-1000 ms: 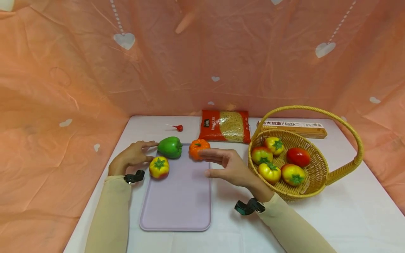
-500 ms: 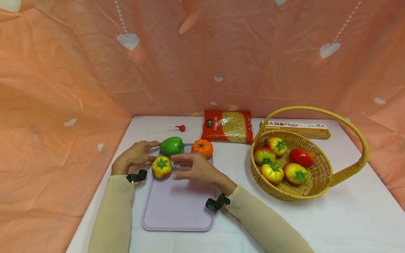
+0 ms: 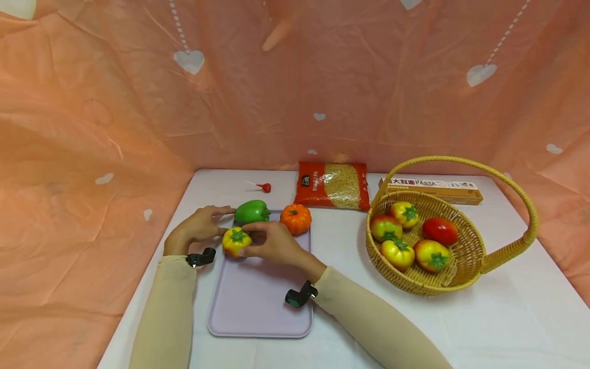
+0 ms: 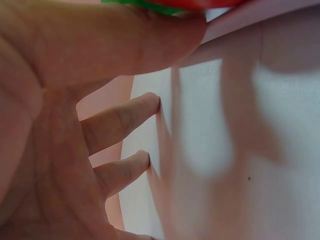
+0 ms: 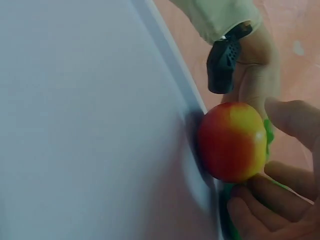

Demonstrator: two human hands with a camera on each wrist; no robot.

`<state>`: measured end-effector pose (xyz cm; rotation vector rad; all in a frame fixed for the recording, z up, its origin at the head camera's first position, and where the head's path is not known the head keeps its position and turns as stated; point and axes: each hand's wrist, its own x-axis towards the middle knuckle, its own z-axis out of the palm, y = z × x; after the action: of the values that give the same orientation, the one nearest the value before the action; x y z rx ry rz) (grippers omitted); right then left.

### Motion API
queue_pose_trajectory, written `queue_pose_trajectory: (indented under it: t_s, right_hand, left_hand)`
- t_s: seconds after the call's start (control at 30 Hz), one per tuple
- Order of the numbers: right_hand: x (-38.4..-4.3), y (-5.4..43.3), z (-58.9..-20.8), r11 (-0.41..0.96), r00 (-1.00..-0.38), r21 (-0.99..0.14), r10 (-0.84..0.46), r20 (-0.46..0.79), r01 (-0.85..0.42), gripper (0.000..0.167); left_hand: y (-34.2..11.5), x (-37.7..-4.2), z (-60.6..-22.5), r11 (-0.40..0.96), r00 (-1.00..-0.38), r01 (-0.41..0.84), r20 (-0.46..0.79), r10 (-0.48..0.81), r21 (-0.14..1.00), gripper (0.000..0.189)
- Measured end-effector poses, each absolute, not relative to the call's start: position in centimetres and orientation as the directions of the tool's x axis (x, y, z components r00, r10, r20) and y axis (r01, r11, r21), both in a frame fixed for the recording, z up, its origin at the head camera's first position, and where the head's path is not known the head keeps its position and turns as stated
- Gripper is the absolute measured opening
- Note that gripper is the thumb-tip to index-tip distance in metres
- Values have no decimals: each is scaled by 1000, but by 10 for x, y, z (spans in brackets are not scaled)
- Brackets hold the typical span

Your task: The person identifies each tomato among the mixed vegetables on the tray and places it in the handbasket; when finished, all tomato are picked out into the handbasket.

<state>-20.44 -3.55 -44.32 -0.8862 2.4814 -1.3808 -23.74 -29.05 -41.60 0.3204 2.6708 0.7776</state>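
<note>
On the far left corner of a lilac tray (image 3: 265, 307), a yellow-red tomato (image 3: 234, 243) with a green star-shaped leaf is pinched by my right hand (image 3: 276, 243), its thumb in front and fingers behind. The red side of this tomato (image 5: 232, 142) faces the right wrist camera. My left hand (image 3: 198, 225) spreads at the tray's left edge, its index fingertip at the green bell pepper (image 3: 252, 211) and its thumb beside the tomato. Two of its straight fingers (image 4: 125, 122) touch the white tabletop in the left wrist view. An orange pumpkin (image 3: 295, 219) sits on the tray's far right corner.
A wicker basket (image 3: 426, 289) with a tall handle stands right, holding several yellow-red tomatoes and a plain red one (image 3: 440, 231). Behind lie a red bag of pasta (image 3: 332, 185), a pasta box (image 3: 433, 190) and a red lollipop (image 3: 265, 187). Orange cloth hangs around the table.
My right hand has moved left from beside the pumpkin, across the tray, and taken hold of the tomato. My left hand has stayed in place.
</note>
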Motion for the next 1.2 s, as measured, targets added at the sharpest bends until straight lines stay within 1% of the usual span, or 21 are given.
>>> queue_pose_trajectory:
  t_s: [0.23,0.4,0.5,0.8,1.03,1.2]
  right_hand:
    - [-203,-44,-449,385,-820,-838,-560,120,-386,60]
    - [-202,-45,-450,373,-810,-843,-574,118,-387,55]
    - [-202,-44,-450,381,-801,-833,-586,118,-402,52]
    - [-198,-41,-449,371,-756,-819,-644,112,-437,56]
    - [-187,-13,-436,342,-732,-825,-670,121,-449,56]
    - [-175,26,-425,256,-698,-896,-712,80,-363,56]
  left_hand:
    - [-289,-239,-417,831,-918,121,-258,302,543,68]
    - [-289,-238,-417,824,-920,129,-244,308,552,69]
    - [-289,-238,-418,822,-919,126,-247,307,555,69]
    - [-290,-240,-416,824,-919,135,-240,312,551,71]
    - [-288,-240,-414,826,-919,128,-247,306,548,73]
    - [-288,-240,-416,820,-918,123,-249,308,560,73]
